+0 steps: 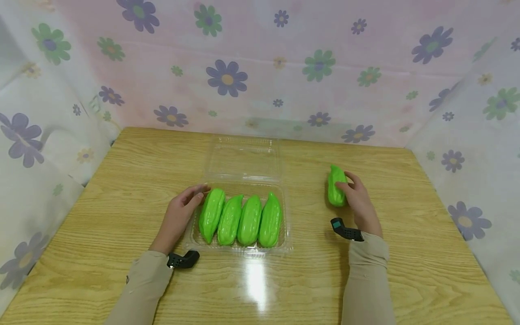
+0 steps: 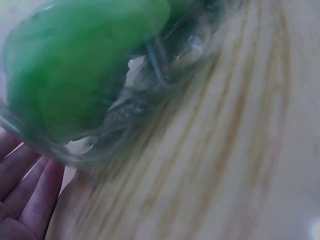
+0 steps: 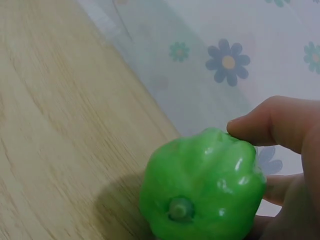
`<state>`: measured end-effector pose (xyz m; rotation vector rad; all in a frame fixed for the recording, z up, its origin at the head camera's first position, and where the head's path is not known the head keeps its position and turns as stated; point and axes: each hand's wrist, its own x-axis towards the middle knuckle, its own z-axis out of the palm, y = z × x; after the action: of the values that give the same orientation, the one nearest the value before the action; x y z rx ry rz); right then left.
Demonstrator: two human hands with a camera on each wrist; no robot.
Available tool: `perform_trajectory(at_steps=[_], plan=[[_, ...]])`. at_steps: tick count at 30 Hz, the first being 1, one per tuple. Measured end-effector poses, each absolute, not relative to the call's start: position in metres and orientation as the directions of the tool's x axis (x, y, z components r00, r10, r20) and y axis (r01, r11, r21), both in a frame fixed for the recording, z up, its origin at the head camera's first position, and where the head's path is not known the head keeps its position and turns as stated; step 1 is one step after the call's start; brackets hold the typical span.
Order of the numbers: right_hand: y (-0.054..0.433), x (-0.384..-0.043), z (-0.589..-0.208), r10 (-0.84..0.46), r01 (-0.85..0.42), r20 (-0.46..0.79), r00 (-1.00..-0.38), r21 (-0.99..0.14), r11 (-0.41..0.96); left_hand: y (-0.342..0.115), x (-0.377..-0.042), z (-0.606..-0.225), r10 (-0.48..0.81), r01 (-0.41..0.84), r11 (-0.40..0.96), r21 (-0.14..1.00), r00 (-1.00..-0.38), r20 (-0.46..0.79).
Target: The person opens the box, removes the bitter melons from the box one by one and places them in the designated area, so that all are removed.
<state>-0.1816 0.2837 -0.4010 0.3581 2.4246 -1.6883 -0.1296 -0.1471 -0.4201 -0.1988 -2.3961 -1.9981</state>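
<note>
A clear plastic clamshell box (image 1: 289, 225) lies with its lid folded back on the table, and several glossy bright green bitter melons (image 1: 249, 221) sit side by side in it. My left hand (image 1: 178, 214) rests at the box's left rim, fingers loosely extended; the left wrist view shows them beside the clear wall, with a blurred green melon (image 2: 75, 70) inside. Off to the right, my right hand (image 1: 361, 203) holds another bitter melon (image 1: 335, 192) between thumb and fingers. In the right wrist view that melon (image 3: 200, 185) shows ridges and a round stem stub.
The box's transparent lid (image 1: 243, 158) lies flat behind the tray part. Flower-printed cloth (image 1: 268, 90) hangs behind and at both sides of the wood-grain table (image 1: 308, 280). A black strap (image 1: 347, 231) is on the right wrist, another (image 1: 183, 260) on the left.
</note>
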Motion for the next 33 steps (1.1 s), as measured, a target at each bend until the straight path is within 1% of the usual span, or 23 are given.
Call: perform_trajectory(at_steps=[7, 17, 24, 29, 33], plan=[[0.287, -0.182, -0.402, 0.132, 0.293, -0.262, -0.956, -0.883, 0.367, -0.148, -0.13, -0.421, 0.078, 0.103, 0.166, 0.981, -0.993, 0.091], [0.289, -0.182, -0.404, 0.148, 0.291, -0.252, -0.956, -0.864, 0.411, -0.153, -0.14, -0.444, 0.079, 0.099, 0.139, 0.985, -0.993, 0.089], [0.292, -0.179, -0.402, 0.165, 0.259, -0.209, -0.964, -0.876, 0.406, -0.152, -0.138, -0.436, 0.08, 0.097, 0.144, 0.985, -0.993, 0.086], [0.292, -0.178, -0.401, 0.245, 0.235, -0.153, -0.957, -0.906, 0.353, -0.148, -0.131, -0.423, 0.084, 0.098, 0.164, 0.982, -0.993, 0.085], [0.291, -0.178, -0.399, 0.351, 0.214, -0.108, -0.93, -0.936, 0.279, -0.147, -0.129, -0.419, 0.085, 0.098, 0.171, 0.98, -0.993, 0.084]])
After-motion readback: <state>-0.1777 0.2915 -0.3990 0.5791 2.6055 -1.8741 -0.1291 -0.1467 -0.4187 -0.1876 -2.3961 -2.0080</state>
